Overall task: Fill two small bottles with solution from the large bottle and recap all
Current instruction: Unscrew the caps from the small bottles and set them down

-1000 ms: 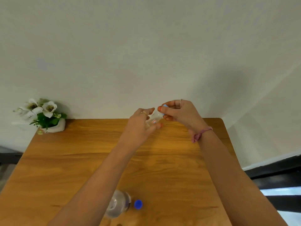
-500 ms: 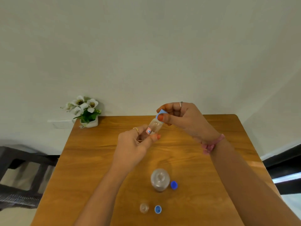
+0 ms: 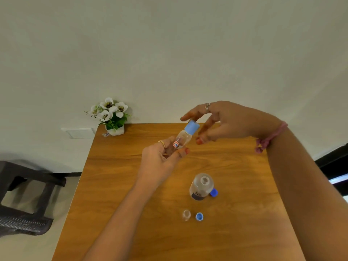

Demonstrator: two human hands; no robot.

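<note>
My left hand grips a small clear bottle by its base, tilted up and to the right above the table. A light blue cap sits on its neck. My right hand hovers just past the cap with fingers spread, off the cap or barely touching it. The large clear bottle stands uncapped on the wooden table, with its dark blue cap lying against its right side. A second small bottle stands open nearer to me, its blue cap beside it.
A white pot of white flowers stands at the table's far left corner against the wall. A dark woven chair sits left of the table. The table's right edge runs under my right forearm.
My right hand's fingers have opened and come off the light blue cap, which stays on the small bottle. The view has tilted down, showing more of the table.
</note>
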